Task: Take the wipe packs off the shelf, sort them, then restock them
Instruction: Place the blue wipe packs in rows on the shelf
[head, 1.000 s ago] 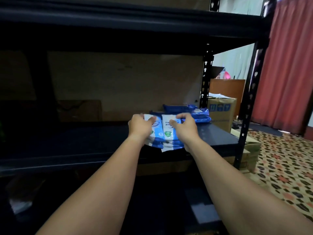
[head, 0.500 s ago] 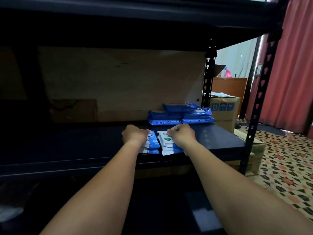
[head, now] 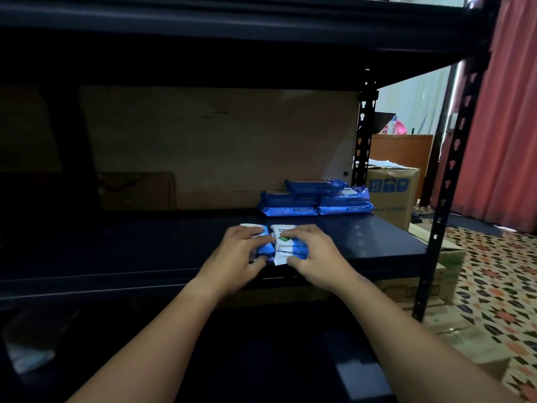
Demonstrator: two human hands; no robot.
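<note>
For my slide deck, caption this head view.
Both hands, left hand and right hand, set white-and-blue wipe packs on the shelf before stacked blue packs.

Dim and murky under the shelf (head: 363, 237); daylight spills in from the right, edges bowed, everything slightly soft.

I count two small white-and-blue wipe packs, one under my left hand (head: 235, 263) at (head: 263, 248) and one under my right hand (head: 315, 257) at (head: 286, 247), side by side and touching on the shelf (head: 145, 245). Behind them I count five dark blue packs in one stack (head: 315, 197): two at the bottom, two above those, one on top. Past the shelf's right posts I see two cardboard boxes, one (head: 392, 193) farther back and one (head: 449, 271) on the patterned floor.
</note>
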